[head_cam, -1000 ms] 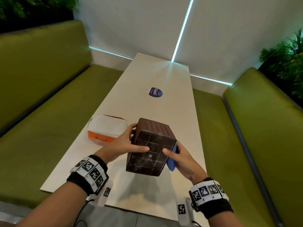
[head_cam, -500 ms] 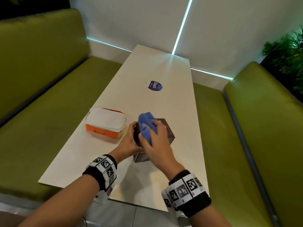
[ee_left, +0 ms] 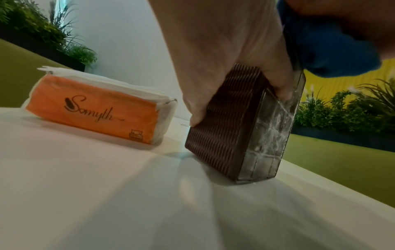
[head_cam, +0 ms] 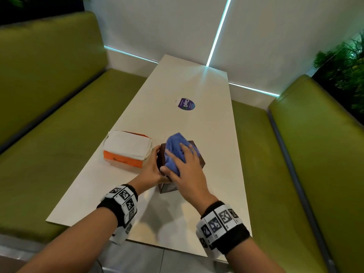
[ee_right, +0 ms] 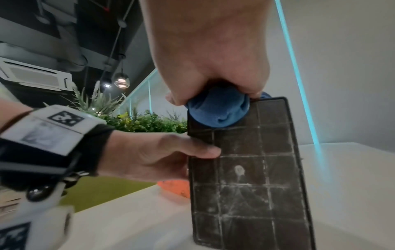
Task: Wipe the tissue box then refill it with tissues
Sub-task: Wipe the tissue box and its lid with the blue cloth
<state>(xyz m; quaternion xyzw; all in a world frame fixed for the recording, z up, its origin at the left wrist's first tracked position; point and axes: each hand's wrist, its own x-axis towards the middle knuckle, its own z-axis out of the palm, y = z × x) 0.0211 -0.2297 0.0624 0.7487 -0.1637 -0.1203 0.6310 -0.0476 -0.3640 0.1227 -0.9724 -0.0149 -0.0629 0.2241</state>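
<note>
the wiping step is in hand. the tissue box (head_cam: pixel 199 162) stands on end near the middle of the table (head_cam: pixel 197 85), its dusty gridded base facing near. the left hand (head_cam: pixel 151 170) grips the box's left side, fingers curled round it. the right hand (head_cam: pixel 189 170) presses a bunched blue cloth (head_cam: pixel 175 152) onto its top edge, fingers curled over the cloth. next, i judge, the cloth must travel down the dirty base; the tissue pack (head_cam: pixel 128 150) waits just left. a second ago the box was lifted and tilted; now it rests on the table.

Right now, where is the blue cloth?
Head view: the blue cloth lies on the standing tissue box, pressed there by the right hand, just right of the orange tissue pack.
</note>
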